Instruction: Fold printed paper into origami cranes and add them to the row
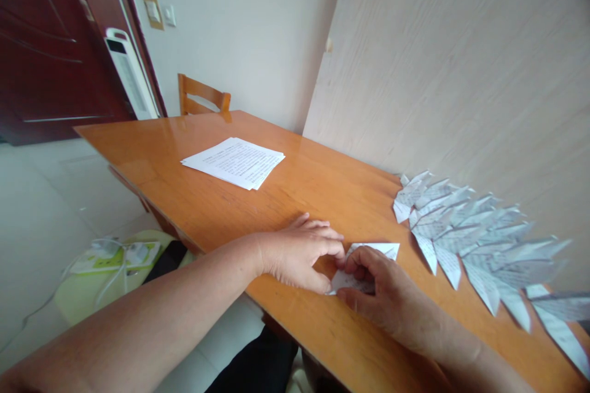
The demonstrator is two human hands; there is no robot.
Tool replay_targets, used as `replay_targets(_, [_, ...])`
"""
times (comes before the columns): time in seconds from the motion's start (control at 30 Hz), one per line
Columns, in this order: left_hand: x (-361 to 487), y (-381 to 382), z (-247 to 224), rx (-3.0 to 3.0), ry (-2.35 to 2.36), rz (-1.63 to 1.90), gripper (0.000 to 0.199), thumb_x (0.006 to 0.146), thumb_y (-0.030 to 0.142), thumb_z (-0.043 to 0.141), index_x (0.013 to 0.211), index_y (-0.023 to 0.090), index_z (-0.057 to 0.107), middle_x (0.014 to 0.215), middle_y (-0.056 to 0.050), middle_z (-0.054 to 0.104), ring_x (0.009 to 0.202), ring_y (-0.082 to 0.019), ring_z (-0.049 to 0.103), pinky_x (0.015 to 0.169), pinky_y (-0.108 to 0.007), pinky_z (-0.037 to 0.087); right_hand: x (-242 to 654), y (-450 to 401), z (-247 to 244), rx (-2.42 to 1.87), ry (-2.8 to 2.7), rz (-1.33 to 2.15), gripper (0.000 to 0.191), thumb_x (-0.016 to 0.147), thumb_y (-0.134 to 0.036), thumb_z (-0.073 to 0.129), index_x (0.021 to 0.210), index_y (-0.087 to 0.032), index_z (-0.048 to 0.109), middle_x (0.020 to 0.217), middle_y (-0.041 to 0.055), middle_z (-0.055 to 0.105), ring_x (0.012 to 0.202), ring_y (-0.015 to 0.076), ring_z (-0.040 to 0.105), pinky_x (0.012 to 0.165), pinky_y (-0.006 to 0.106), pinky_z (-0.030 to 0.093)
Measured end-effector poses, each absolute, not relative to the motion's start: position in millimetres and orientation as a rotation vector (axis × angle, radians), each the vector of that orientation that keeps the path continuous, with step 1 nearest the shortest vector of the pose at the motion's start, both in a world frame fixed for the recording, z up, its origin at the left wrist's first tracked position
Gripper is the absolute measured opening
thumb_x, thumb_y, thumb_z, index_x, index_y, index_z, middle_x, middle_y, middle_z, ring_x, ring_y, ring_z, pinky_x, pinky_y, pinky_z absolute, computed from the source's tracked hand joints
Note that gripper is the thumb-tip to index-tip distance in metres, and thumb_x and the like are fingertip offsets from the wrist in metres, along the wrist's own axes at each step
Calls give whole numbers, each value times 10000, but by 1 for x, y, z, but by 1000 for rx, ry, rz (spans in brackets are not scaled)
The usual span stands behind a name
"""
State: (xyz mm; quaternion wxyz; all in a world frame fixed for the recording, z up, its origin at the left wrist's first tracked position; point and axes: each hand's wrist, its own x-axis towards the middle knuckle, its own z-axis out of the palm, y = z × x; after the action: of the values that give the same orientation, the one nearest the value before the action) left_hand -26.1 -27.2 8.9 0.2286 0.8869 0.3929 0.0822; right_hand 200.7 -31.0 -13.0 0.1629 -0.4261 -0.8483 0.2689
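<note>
1. Just below and right of the frame's middle, a folded paper [351, 281] lies on the bench [304, 178], partly covered by the fingers over it.

2. It should handle as something very light and thin, limp across its single layers and stiffer along the creases. Little weight means it would probably slide on the glossy wood if not held down; a hard tug could tear or crumple it. The folded edges and corners look the best places to take hold (the loose middle would likely buckle).

3. Left hand [308, 252], at the lower centre: palm down, fingers spread over the wood, the thumb at the paper's lower left corner and the index finger bent close to its left edge.

4. Right hand [382, 285], right of it: fingers curled in over the paper, thumb along the near side. Whether they pinch a fold or only press it flat, I cannot tell.

5. Toward the right edge stand rows of folded paper pieces [479, 221]; left of centre lies a stack of printed sheets [235, 163].
</note>
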Motion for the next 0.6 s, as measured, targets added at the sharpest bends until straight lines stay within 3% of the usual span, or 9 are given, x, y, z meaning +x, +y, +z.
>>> replay_targets(0.6, [-26, -27, 8, 2430, 1080, 236, 412, 749, 410, 744, 1133, 318, 628, 1481, -11, 482, 1462, -346, 245, 1173, -614, 112, 198, -30, -14, -1259, -2436, 728, 160, 742, -192, 654, 861, -229, 555, 853, 10, 619, 753, 185, 532, 661, 313, 382])
